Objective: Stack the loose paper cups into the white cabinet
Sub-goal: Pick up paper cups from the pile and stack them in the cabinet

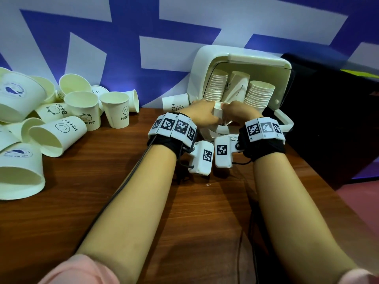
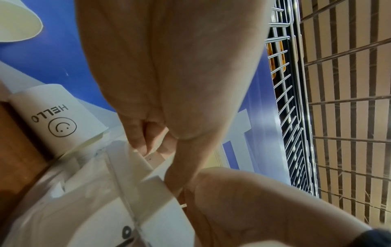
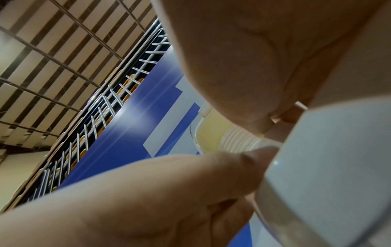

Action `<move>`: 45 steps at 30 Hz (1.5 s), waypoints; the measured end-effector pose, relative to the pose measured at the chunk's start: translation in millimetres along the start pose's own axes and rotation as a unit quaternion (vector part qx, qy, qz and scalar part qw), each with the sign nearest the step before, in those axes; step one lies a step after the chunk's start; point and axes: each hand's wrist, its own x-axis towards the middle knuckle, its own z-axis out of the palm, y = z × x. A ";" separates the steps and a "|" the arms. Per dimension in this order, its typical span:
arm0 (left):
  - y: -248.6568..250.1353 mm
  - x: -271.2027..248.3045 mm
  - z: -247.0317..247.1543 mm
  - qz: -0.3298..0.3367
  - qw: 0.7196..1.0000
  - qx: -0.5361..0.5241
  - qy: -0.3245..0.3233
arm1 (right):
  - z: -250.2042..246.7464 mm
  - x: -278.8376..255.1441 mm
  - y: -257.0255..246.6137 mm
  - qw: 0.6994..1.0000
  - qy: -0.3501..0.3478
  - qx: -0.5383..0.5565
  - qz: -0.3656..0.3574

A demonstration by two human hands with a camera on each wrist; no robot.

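White plastic cabinet (image 1: 207,64) sat tipped back against the wall, front open, with nested cup stacks (image 1: 258,93) standing inside. Both hands met at its mouth: left hand (image 1: 202,114) and right hand (image 1: 238,111) each had fingers curled onto one white piece (image 1: 217,109), gripping it from either side. Right wrist view showed the right thumb (image 3: 251,157) pressed on a white curved wall, ribbed cup rims (image 3: 237,140) just behind. Whether that piece was a cup or part of the cabinet, I could not tell. Step looked like seating or adjusting something at the opening, mid-task. Loose paper cups (image 1: 82,111) lay well apart on the wooden table (image 1: 102,191) to the left; one HELLO cup (image 1: 176,104) stood just beside the cabinet. Next move probably needed a release, then a reach left for another cup, nested straight so the stacks didn't tip.
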 end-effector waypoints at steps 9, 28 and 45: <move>-5.0 -5.7 -3.1 0.012 0.997 -0.075 0.029 | 3.4 1.1 -1.5 0.998 0.018 0.063 0.001; -110.5 -30.4 -19.8 -0.122 0.808 -0.518 0.253 | -3.6 -22.5 -52.0 0.947 0.251 0.101 -0.172; -131.1 0.7 13.4 -0.195 0.811 -0.534 0.137 | 71.5 43.6 -100.1 0.961 0.075 -0.239 -0.119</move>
